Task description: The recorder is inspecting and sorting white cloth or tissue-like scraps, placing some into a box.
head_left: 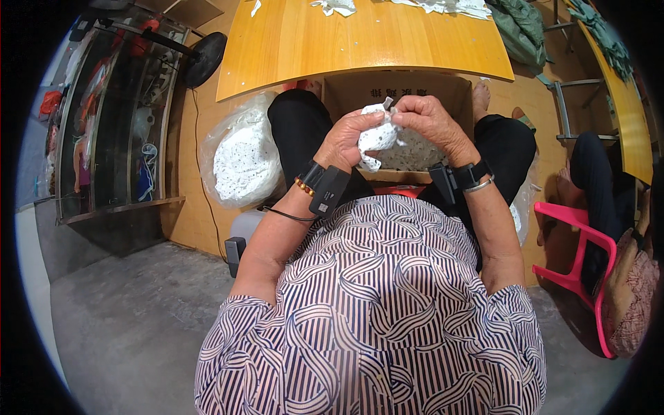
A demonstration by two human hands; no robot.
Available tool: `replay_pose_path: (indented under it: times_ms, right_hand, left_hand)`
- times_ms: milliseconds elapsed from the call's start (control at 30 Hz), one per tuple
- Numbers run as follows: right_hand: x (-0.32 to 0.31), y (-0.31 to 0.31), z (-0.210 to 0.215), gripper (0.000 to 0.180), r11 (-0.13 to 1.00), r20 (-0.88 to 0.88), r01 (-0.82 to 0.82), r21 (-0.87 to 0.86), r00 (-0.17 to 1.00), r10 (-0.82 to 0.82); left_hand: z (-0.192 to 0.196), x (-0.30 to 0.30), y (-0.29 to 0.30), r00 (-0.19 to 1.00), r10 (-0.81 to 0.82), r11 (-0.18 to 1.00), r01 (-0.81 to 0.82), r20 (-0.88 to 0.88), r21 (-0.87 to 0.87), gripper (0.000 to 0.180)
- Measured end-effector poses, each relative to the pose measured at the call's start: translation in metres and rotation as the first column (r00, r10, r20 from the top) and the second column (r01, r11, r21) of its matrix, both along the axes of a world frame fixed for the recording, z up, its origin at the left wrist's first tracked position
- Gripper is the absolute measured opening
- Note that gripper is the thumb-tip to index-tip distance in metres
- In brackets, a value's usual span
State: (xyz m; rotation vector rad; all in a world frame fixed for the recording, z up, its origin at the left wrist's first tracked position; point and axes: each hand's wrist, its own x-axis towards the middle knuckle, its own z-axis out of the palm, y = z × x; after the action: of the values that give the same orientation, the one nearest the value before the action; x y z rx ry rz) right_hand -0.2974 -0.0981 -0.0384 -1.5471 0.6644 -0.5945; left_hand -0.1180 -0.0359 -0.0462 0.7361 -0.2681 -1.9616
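Note:
My left hand (344,140) is closed on a white piece with dark specks (374,138), thin and soft-looking, which hangs below the fingers with a curled lower end. At its upper edge my right hand (434,124) pinches; a small grey strip (389,102) sticks up between the two hands. Whether the right fingertips hold the piece itself or a scrap of it is too small to tell. Both hands are over an open cardboard box (342,90) between my legs. Speckled grey-white bits (415,153) lie inside the box.
Ahead stands a wooden table (360,41) with white scraps (335,7) at its far side. A clear plastic bag (252,107) of white speckled pieces sits left. Left are a shelf rack (121,124) and black round base (206,59). Right, a person sits by a pink stool (584,242).

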Motion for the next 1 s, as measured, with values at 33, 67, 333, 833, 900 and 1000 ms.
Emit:
replay_pose_path:
  times_ms: [33,67,333,833,900,1000]
  right_hand:
    - [-0.001,-0.002,-0.001,0.02,0.993,-0.065,0.014,-0.117,0.998,-0.022]
    - [-0.003,-0.005,-0.002,0.018,0.981,-0.141,0.033,-0.192,0.988,-0.061]
    - [-0.015,-0.001,-0.037,0.032,0.856,-0.453,0.058,-0.514,0.829,-0.328]
    - [0.002,0.003,-0.037,0.019,0.925,-0.516,-0.152,-0.348,0.855,-0.053]
    - [0.004,0.002,-0.038,0.018,0.912,-0.58,-0.149,-0.381,0.807,-0.111]
    - [-0.001,-0.002,-0.057,0.019,0.839,-0.757,-0.231,-0.493,0.589,-0.283]
  left_hand:
    - [0.0,0.0,0.001,0.999,-0.008,1.0,0.007,0.04,0.027,0.021]
    - [-0.001,0.001,0.003,0.999,-0.007,0.999,0.006,0.041,0.032,0.021]
    - [0.003,0.008,0.003,0.994,0.023,0.996,-0.014,-0.103,0.087,0.016]
    - [-0.006,0.01,0.005,0.993,-0.007,0.998,0.015,-0.119,0.068,0.017]
    - [-0.01,0.01,0.01,0.999,0.04,0.991,-0.04,-0.002,0.126,0.016]
    - [-0.003,0.014,0.01,0.971,-0.157,0.985,0.14,-0.179,-0.103,0.017]
